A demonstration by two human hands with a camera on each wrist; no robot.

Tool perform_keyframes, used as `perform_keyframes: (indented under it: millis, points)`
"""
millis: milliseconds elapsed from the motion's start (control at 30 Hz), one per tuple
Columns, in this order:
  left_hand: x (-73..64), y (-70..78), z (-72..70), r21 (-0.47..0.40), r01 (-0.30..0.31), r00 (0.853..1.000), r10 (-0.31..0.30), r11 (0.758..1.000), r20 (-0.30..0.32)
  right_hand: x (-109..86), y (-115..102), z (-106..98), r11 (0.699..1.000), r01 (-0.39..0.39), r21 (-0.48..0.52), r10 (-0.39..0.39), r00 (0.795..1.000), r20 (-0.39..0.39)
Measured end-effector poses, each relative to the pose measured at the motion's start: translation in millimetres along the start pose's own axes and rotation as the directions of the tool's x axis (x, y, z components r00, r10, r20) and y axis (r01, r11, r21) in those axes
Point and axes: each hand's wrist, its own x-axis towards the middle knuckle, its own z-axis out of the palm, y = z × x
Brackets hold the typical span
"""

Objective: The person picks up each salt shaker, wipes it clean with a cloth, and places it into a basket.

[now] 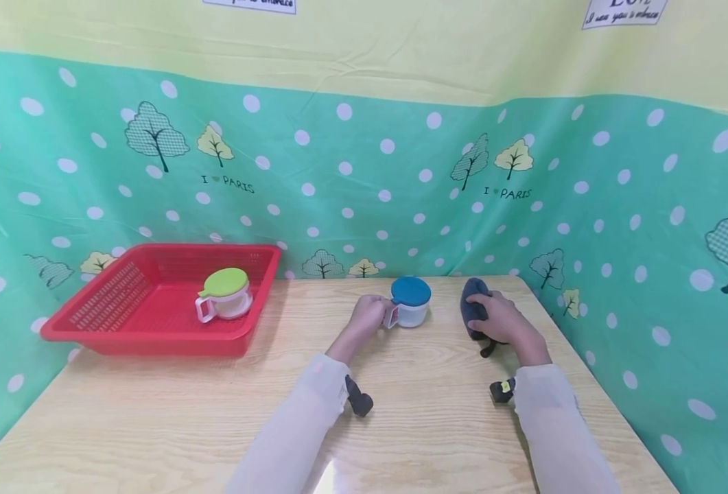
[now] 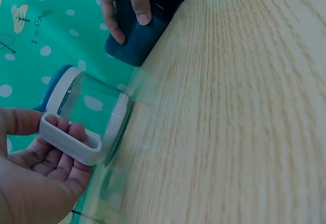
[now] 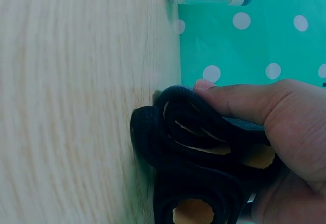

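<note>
Fingers of my left hand [image 1: 368, 313] are hooked through the white handle [image 2: 71, 145] of a clear lidded jar [image 1: 411, 315]. This jar has a blue lid [image 1: 410, 291] and stands upright near the table's back edge. To its right, my right hand [image 1: 504, 318] grips a dark blue, rolled-up cloth-like item [image 1: 471, 310] from above, thumb on one side. In the right wrist view its end shows folded dark layers [image 3: 145, 137] with tan patches inside. A short black piece [image 1: 488, 349] sticks out toward the front.
A red plastic basket [image 1: 154, 337] stands at the back left of the wooden table [image 1: 172, 425]. Inside it, toward the right, sits a similar handled jar [image 1: 234, 304] with a green lid. A dotted green curtain [image 1: 364, 199] hangs behind the table and along its right side.
</note>
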Motion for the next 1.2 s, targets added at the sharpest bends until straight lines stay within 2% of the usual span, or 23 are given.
perform_keyframes:
  millis: [133, 333, 567, 767, 867, 1033, 1200]
  points:
    - [-1.2, 1.4, -1.3, -0.025, -0.001, 1.000, 0.002, 1.000, 0.013, -1.0, 0, 0, 1.000, 0.013, 0.003, -0.013, 1.000, -0.004]
    - [-2.8, 0.8, -5.1, 0.025, -0.018, 1.000, 0.018, 1.000, -0.008, -1.5, 2, 0, 0.999, 0.039, -0.007, -0.039, 0.999, -0.014]
    - [-1.7, -1.2, -11.7, 0.019, -0.015, 1.000, 0.016, 1.000, -0.027, -2.0, 7, 1, 0.997, 0.074, -0.003, -0.074, 0.994, -0.076]
    - [-3.0, 1.4, -26.4, 0.015, -0.004, 0.999, 0.004, 1.000, -0.038, 0.4, 9, -2, 0.995, 0.098, 0.021, -0.095, 0.987, -0.131]
    - [-3.7, 6.0, -37.2, 0.012, -0.022, 0.998, 0.023, 1.000, -0.061, 1.5, 8, -6, 0.995, 0.100, 0.029, -0.094, 0.983, -0.161]
    - [-3.3, 12.8, -55.2, -0.092, -0.067, 0.993, 0.058, 0.993, -0.101, 1.8, 1, -12, 0.994, 0.105, 0.032, -0.098, 0.977, -0.187]
    - [-4.9, 18.9, -69.0, -0.193, -0.098, 0.991, 0.079, 0.976, -0.104, 2.2, -9, -20, 0.990, 0.138, 0.023, -0.129, 0.964, -0.234]
